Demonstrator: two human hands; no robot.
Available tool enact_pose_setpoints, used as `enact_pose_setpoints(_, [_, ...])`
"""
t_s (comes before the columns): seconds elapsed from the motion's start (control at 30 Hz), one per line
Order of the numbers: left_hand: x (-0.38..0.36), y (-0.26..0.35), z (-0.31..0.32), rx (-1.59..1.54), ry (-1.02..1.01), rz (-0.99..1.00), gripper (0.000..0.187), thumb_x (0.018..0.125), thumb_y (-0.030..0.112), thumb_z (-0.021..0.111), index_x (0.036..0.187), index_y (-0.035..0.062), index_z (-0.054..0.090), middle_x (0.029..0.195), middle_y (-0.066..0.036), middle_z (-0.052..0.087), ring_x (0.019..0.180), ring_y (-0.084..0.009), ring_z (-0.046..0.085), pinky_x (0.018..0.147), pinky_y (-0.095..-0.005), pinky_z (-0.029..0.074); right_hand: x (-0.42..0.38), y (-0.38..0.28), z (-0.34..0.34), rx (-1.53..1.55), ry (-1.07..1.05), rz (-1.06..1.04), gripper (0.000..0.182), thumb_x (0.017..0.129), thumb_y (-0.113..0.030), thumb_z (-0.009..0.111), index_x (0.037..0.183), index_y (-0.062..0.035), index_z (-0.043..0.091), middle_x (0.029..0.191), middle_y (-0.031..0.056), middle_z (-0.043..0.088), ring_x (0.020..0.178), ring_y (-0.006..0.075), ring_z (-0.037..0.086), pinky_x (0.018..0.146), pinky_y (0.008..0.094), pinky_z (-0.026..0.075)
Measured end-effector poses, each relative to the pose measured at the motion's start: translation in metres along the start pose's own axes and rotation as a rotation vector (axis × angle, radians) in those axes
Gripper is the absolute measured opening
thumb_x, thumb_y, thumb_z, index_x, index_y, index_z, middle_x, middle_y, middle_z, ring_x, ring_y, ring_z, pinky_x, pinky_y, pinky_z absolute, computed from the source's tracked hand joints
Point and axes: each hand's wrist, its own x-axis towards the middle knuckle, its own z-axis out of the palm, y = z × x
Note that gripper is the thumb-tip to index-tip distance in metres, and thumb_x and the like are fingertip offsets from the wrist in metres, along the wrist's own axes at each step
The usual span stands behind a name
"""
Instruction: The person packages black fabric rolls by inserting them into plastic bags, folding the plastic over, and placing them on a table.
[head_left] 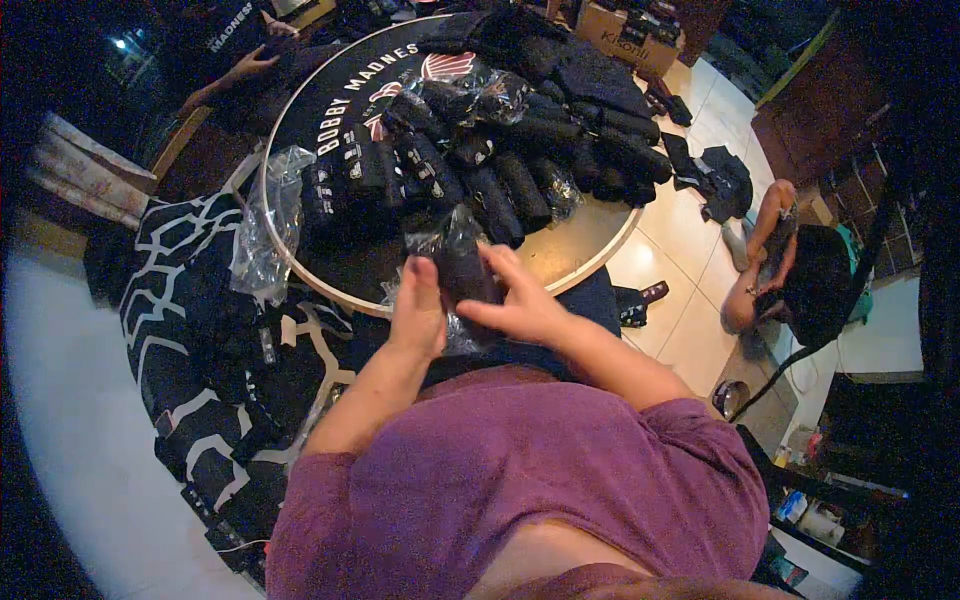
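Note:
A rolled black cloth item in a clear plastic bag (462, 268) is between my two hands, in front of my chest at the near edge of the round table (590, 262). My left hand (415, 312) grips its left side, thumb pointing up. On the right side, my right hand (518, 300) presses the bag with fingers and thumb. Just beyond lie several rolled black bundles (490, 195), some in clear plastic. A loose clear plastic bag (272, 225) hangs over the table's left rim.
Black cloth with white lettering (335, 115) covers the far left of the table. Black-and-grey patterned cloth (180, 300) lies to my left. A cardboard box (625, 40) stands behind. At right a person (800, 270) sits low near dark cloth (725, 180); another person's arm (235, 75) shows upper left.

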Motion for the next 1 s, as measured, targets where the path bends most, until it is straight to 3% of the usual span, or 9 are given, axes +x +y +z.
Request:
enact_pose_setpoints(0.13, [0.001, 0.015, -0.026, 0.13, 0.247, 0.081, 0.044, 0.086, 0.037, 0.061, 0.112, 0.0047, 0.048, 0.115, -0.011, 0.051, 0.11, -0.0245, 0.048, 0.094, -0.041, 0.038, 0.057, 0.037, -0.049, 0.199, 0.303, 0.244, 0.076, 0.069, -0.029, 0.077, 0.128, 0.0019, 0.043, 0.116, 0.0125, 0.055, 0.101, 0.019, 0.053, 0.088, 0.0311, 0.043])
enact_pose_setpoints(0.2, [-0.007, 0.022, -0.05, 1.295, 0.081, 0.4, 0.038, 0.082, 0.032, 0.064, 0.104, 0.0038, 0.054, 0.109, -0.014, 0.051, 0.107, -0.0298, 0.048, 0.091, -0.0391, 0.038, 0.097, 0.028, -0.088, 0.136, 0.612, 0.197, 0.075, 0.067, -0.031, 0.08, 0.12, 0.0066, 0.042, 0.101, 0.0117, 0.058, 0.092, 0.0167, 0.055, 0.083, 0.0285, 0.044])
enact_pose_setpoints(0.27, [-0.021, 0.021, -0.062, 1.399, 0.049, 0.303, 0.032, 0.078, 0.028, 0.065, 0.097, 0.0042, 0.058, 0.105, -0.015, 0.051, 0.105, -0.0341, 0.046, 0.091, -0.0398, 0.037, 0.14, 0.053, -0.127, 0.04, 0.833, 0.161, 0.08, 0.065, -0.034, 0.081, 0.117, 0.0103, 0.041, 0.1, 0.0152, 0.059, 0.088, 0.017, 0.056, 0.078, 0.0283, 0.045])
enact_pose_setpoints(0.37, [-0.034, 0.006, -0.076, 1.746, -0.015, 0.354, 0.047, 0.075, 0.034, 0.068, 0.108, 0.0046, 0.054, 0.113, -0.018, 0.048, 0.108, -0.0351, 0.046, 0.091, -0.0451, 0.037, 0.184, 0.066, -0.159, -0.18, 0.974, 0.246, 0.084, 0.061, -0.046, 0.078, 0.105, 0.0143, 0.041, 0.105, 0.0274, 0.057, 0.096, 0.0332, 0.059, 0.086, 0.0349, 0.046])
enact_pose_setpoints(0.6, [-0.032, -0.022, -0.089, 1.791, -0.054, 0.141, 0.077, 0.073, 0.053, 0.065, 0.13, 0.0065, 0.041, 0.136, -0.021, 0.033, 0.126, -0.0395, 0.031, 0.103, -0.0481, 0.027, 0.227, 0.098, -0.161, -0.897, 0.433, 0.64, 0.077, 0.081, -0.071, 0.026, 0.125, -0.0137, 0.052, 0.13, 0.0202, 0.047, 0.119, 0.0416, 0.043, 0.101, 0.044, 0.032])
enact_pose_setpoints(0.7, [-0.022, -0.028, -0.091, 1.788, -0.018, 0.167, 0.077, 0.073, 0.052, 0.065, 0.13, 0.0056, 0.042, 0.136, -0.022, 0.033, 0.126, -0.0399, 0.031, 0.103, -0.0485, 0.026, 0.217, 0.097, -0.157, -0.96, 0.515, 0.561, 0.074, 0.083, -0.066, 0.035, 0.121, -0.0059, 0.053, 0.128, 0.0201, 0.047, 0.118, 0.0399, 0.043, 0.096, 0.05, 0.035])
enact_pose_setpoints(0.8, [-0.012, -0.032, -0.092, 1.807, -0.013, 0.168, 0.075, 0.073, 0.05, 0.066, 0.129, 0.0045, 0.043, 0.135, -0.022, 0.035, 0.124, -0.0396, 0.033, 0.103, -0.0481, 0.028, 0.181, 0.089, -0.145, -1.088, 0.763, -0.047, 0.067, 0.084, -0.062, 0.042, 0.112, -0.0037, 0.059, 0.114, 0.0209, 0.056, 0.107, 0.0377, 0.052, 0.09, 0.0454, 0.042])
enact_pose_setpoints(0.87, [-0.004, -0.037, -0.098, 1.769, 0.026, 0.182, 0.075, 0.075, 0.053, 0.062, 0.129, 0.0047, 0.043, 0.135, -0.02, 0.035, 0.125, -0.0389, 0.031, 0.103, -0.0486, 0.025, 0.142, 0.054, -0.12, -0.694, 0.329, -0.119, 0.059, 0.082, -0.056, 0.052, 0.099, -0.0009, 0.063, 0.095, 0.0186, 0.064, 0.091, 0.0356, 0.06, 0.082, 0.0404, 0.047])
enact_pose_setpoints(1.0, [0.005, -0.039, -0.106, 1.784, 0.037, 0.211, 0.073, 0.077, 0.051, 0.061, 0.129, 0.0036, 0.043, 0.136, -0.02, 0.034, 0.126, -0.0391, 0.03, 0.103, -0.0503, 0.024, 0.064, 0.066, -0.076, -0.839, -0.505, 0.456, 0.044, 0.076, -0.045, 0.067, 0.084, -0.0013, 0.067, 0.08, 0.0177, 0.065, 0.075, 0.0316, 0.062, 0.069, 0.0398, 0.048])
